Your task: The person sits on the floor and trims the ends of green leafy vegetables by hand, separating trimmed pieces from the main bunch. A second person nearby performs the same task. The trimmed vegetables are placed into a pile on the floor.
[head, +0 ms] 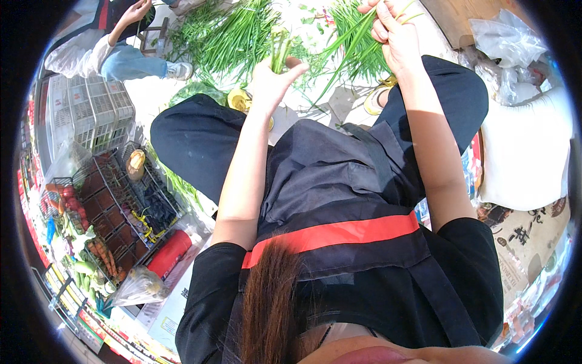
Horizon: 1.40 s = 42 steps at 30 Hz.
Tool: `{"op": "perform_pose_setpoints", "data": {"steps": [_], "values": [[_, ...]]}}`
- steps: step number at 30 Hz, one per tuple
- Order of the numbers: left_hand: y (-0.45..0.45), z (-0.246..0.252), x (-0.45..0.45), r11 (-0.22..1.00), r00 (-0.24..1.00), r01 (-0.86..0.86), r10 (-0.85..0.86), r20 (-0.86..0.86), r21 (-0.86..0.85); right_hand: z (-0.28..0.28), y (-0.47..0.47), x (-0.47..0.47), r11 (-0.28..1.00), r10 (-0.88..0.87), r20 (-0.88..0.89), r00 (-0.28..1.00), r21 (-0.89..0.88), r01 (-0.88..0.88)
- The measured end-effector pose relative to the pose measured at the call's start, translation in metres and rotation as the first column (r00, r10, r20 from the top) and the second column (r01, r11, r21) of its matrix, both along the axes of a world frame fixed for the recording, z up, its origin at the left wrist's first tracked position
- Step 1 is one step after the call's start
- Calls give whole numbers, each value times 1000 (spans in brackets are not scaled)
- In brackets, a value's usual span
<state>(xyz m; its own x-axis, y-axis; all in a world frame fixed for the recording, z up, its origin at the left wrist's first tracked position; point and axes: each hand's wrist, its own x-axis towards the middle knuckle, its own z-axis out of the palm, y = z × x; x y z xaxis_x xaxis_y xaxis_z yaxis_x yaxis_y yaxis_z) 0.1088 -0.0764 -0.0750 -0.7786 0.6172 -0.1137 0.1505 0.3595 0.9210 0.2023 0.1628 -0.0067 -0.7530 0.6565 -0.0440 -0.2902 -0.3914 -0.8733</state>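
My left hand (273, 79) is closed round a small bunch of green stalks (280, 48), their cut-looking pale ends pointing up. My right hand (393, 38) pinches a few long green leafy stalks (350, 41) between thumb and fingers, with blades hanging down to the left. Behind the right hand lies a pile of long, thin green vegetables (359, 57), perhaps garlic chives. A second, larger pile of green stalks (243, 38) spreads on the pale ground beyond my left hand. Loose blades and trimmings are scattered between the piles.
Another person's hand (135, 11) and jeans show at the upper left. Grey plastic crates (91, 109) stand at the left, above a wire rack (109, 200) with vegetables. A white sack (525, 150) and clear plastic bags (507, 41) lie at the right, near a wooden board (468, 18).
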Motion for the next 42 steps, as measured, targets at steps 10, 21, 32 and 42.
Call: {"op": "perform_pose_setpoints", "data": {"steps": [10, 21, 32, 42], "values": [[12, -5, 9, 997, 989, 74, -69, 127, -38, 3, -6, 2, 999, 45, 31, 999, 0, -45], [-14, -9, -31, 964, 961, -250, 236, 145, 90, -7, 11, 2, 996, 20, -45, 999, -83, -23], [-22, -19, -38, 961, 970, -236, 243, 30, -145, -15, 15, -1, 996, -25, -42, 999, -83, 21], [-19, -8, -28, 953, 795, -271, 144, 589, 134, -59, -17, 8, 965, 164, 121, 979, 186, -184]]}}
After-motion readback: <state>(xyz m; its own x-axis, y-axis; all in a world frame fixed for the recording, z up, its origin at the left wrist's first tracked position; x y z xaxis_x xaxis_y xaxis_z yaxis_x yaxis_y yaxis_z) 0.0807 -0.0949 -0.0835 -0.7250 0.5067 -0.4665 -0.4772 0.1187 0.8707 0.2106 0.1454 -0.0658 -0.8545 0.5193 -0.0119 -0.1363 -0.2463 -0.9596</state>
